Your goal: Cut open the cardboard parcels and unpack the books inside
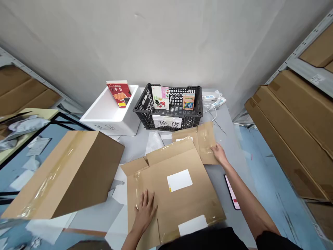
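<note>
A flattened cardboard box (179, 194) with white labels and clear tape lies on the grey table in front of me. My left hand (145, 208) rests flat on its near left part, fingers spread. My right hand (220, 153) reaches to the far right flap (206, 139) and touches its edge, fingers partly curled on the cardboard.
A large sealed cardboard box (65, 173) sits tilted at the left. Behind are a white foam box (111, 111) with a red book (119, 93) and a black plastic crate (170, 107) holding booklets. A phone (232, 192) lies at the right. Shelves of cartons (293, 121) stand to the right.
</note>
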The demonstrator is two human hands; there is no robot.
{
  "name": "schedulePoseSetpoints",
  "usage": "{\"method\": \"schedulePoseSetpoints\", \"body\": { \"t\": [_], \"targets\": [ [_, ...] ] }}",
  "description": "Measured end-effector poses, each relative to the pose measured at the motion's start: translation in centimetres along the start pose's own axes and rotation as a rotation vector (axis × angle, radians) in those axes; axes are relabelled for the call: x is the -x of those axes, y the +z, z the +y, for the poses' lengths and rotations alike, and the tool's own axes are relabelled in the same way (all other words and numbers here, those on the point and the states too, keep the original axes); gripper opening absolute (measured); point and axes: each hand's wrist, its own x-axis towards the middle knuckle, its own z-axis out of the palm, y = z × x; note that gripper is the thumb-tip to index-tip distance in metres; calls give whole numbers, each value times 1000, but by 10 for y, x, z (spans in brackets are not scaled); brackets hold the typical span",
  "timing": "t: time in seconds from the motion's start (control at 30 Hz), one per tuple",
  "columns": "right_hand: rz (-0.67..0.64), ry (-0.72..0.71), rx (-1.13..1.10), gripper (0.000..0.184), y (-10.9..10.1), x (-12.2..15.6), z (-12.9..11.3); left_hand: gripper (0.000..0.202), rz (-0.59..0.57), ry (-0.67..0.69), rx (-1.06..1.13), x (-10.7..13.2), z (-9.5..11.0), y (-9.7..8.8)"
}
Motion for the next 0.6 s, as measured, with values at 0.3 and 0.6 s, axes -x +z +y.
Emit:
{"method": "schedulePoseSetpoints", "body": {
  "t": [0.3, 0.6],
  "targets": [
    [459, -388, 189, 35, -96, 102, -26, 58, 5, -8, 70, 2, 11, -8],
    [-99, -119, -626, 46, -28, 146, -35, 60, 429, -175, 1271, 4, 11, -46]
  ]
}}
